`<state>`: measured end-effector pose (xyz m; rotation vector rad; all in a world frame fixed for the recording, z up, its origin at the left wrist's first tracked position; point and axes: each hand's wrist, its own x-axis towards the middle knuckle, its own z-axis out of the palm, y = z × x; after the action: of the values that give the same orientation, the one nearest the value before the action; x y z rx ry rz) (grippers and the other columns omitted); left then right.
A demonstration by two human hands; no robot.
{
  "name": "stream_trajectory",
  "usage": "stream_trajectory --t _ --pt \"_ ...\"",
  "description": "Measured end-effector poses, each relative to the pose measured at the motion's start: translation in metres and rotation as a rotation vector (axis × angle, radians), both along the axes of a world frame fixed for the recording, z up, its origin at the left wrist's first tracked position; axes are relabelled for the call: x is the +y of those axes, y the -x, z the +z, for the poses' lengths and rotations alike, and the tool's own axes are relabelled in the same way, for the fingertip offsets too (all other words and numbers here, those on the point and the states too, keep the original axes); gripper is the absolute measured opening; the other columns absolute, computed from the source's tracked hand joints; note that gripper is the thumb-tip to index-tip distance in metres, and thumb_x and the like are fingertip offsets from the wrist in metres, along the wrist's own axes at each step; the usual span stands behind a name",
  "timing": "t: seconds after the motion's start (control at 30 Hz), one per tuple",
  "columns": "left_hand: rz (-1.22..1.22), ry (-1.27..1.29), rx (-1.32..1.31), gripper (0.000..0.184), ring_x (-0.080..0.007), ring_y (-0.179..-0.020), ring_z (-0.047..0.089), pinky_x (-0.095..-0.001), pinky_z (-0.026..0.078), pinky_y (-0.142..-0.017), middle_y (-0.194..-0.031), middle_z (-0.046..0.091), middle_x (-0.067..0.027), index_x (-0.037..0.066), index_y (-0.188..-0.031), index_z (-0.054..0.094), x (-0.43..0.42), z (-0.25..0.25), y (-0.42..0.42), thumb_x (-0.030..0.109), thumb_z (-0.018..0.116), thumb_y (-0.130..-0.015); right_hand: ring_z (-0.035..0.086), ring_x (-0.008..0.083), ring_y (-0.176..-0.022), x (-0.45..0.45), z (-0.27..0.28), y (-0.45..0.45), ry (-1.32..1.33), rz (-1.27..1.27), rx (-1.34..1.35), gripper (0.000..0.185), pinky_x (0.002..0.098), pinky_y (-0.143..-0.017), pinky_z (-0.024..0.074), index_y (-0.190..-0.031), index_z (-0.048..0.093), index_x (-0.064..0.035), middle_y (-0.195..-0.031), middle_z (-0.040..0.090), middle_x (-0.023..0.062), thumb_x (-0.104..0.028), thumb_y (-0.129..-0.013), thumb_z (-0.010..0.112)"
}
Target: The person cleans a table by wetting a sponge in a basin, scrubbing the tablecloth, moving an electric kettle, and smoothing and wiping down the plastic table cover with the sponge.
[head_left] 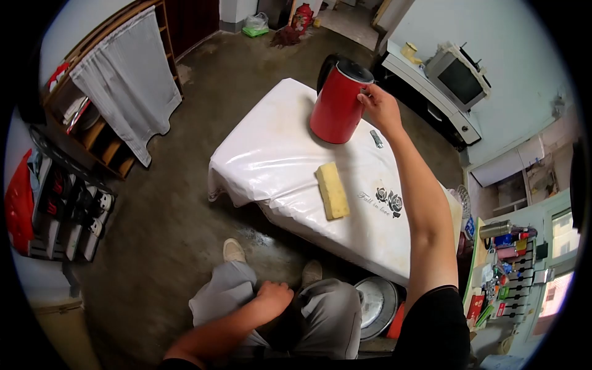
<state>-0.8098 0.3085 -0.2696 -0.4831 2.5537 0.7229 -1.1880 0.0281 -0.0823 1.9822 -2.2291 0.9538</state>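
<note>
My right hand (382, 110) is closed on the upper right side of a red electric kettle (336, 108), near its rim. The kettle has a black lid and a black handle on the side away from my hand. It is at the far part of a table with a glossy white cloth (259, 148); whether its base touches the cloth, I cannot tell. Nearer me on the cloth lies a yellow sponge block (333, 191). My left hand (274, 301) rests over my lap by the knee, fingers curled in, with nothing seen in it.
A small grey object (377, 139) lies right of the kettle. Below the table's near edge is a metal basin (376, 305). A shoe rack (68, 213) and a curtained shelf (126, 80) stand left. A television (457, 77) sits on a white cabinet (425, 86) at back right.
</note>
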Motion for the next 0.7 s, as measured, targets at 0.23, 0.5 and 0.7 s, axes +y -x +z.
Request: stream_trajectory --t 0.23,0.5,0.7 --pt "-0.021 -0.313 0.649 0.043 -0.0319 -0.125 0.051 -0.0426 0.043 -0.106 -0.135 0.051 -0.0196 0.005 -0.132 0.054 -0.099 -0.001 -0.022 0.007 0.057 -0.089 0.057 0.0176 -0.068 0.12 0.075 0.022 0.149 0.126 -0.013 0.017 0.0296 -0.064 0.0462 -0.093 0.06 -0.0004 -0.078 0.062 0.0096 -0.015 -0.09 0.07" --pt "0.709 -0.535 0.782 0.059 -0.0211 -0.119 0.056 -0.035 0.057 -0.083 -0.15 0.035 -0.0153 0.006 -0.151 0.027 -0.183 0.179 0.078 0.019 0.055 -0.101 0.059 0.0318 -0.079 0.304 0.12 0.008 0.192 0.239 0.133 0.02 0.0381 -0.069 0.0491 -0.09 0.061 -0.0034 -0.083 0.061 0.0121 -0.005 -0.077 0.077" --pt "0.425 -0.676 0.598 0.061 -0.0185 -0.115 0.058 -0.03 0.057 -0.079 -0.143 0.046 -0.0137 0.008 -0.15 0.031 -0.139 0.21 0.168 0.022 0.059 -0.098 0.06 0.0307 -0.079 0.41 0.119 0.001 0.012 0.215 0.049 0.019 0.0391 -0.069 0.0488 -0.084 0.061 -0.003 -0.08 0.061 0.0113 -0.013 -0.081 0.076"
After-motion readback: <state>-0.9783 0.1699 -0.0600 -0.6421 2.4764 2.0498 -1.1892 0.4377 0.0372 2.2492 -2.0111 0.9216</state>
